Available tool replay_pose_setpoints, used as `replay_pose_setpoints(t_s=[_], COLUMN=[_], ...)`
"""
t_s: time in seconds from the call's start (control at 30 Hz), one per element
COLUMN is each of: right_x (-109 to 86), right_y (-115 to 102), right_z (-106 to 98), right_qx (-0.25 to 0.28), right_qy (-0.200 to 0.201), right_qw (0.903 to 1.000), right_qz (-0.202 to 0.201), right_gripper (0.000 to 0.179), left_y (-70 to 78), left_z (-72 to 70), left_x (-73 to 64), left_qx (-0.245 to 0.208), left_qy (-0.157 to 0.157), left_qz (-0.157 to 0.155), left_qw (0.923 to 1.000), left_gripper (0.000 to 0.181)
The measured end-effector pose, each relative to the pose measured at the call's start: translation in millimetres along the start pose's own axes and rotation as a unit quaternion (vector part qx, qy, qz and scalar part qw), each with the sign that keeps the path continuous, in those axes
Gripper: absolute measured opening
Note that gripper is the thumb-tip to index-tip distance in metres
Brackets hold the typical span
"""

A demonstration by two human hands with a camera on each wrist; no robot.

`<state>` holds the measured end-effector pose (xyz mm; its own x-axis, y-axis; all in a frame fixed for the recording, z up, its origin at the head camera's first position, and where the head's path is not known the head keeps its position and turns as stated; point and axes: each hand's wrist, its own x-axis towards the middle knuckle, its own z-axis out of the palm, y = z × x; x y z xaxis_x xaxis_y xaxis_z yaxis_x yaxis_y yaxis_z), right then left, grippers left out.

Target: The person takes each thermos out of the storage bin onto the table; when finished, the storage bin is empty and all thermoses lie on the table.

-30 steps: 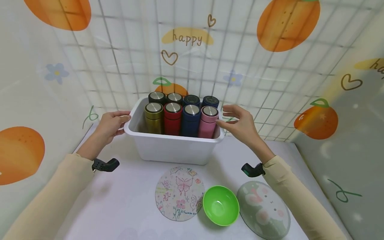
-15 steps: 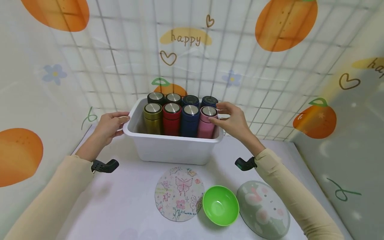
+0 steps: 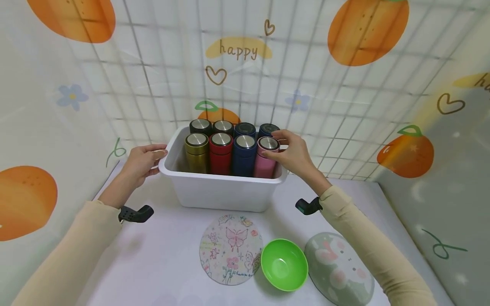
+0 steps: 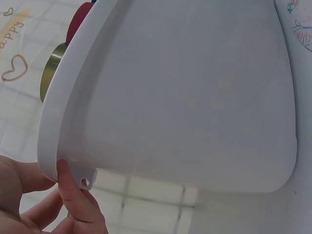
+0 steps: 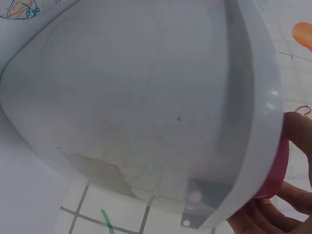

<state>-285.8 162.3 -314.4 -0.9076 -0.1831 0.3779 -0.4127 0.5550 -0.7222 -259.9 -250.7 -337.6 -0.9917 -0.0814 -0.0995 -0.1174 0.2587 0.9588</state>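
Observation:
A white plastic bin [image 3: 223, 193] stands at the back of the table with two rows of upright thermos flasks inside. In the front row are a gold flask [image 3: 197, 159], a red flask [image 3: 220, 160], a blue flask [image 3: 243, 161] and a pink flask [image 3: 264, 167], all with silver-topped lids. My left hand [image 3: 142, 161] grips the bin's left rim, its thumb and fingers on either side of the edge in the left wrist view. My right hand [image 3: 296, 155] holds the pink flask near its lid, thumb in front and fingers behind. The bin wall hides the flasks' lower parts.
Nearer on the white table [image 3: 160, 255] lie a round mat with butterfly drawings [image 3: 229, 250], a green bowl [image 3: 284, 264] and a grey-green rabbit mat [image 3: 340, 267] partly under my right forearm. Behind the bin hangs a printed curtain [image 3: 245, 89] over a wire grid.
My right hand has moved left from beside the bin's right end to the pink flask and closed round its lid. The left hand stays on the rim.

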Motion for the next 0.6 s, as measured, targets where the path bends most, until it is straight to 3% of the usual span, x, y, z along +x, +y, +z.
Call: replay_pose_setpoints(t_s=[0.6], right_x=[0.3], right_y=[2.1], right_z=[1.0], right_qx=[-0.024], right_qy=[-0.037], right_qw=[0.999], right_qz=[0.0], right_gripper=[0.067], left_y=[-0.1], left_z=[-0.8], left_x=[0.9], left_qx=[0.012], left_qy=[-0.002], left_qz=[0.002], left_qw=[0.9999], left_gripper=[0.048])
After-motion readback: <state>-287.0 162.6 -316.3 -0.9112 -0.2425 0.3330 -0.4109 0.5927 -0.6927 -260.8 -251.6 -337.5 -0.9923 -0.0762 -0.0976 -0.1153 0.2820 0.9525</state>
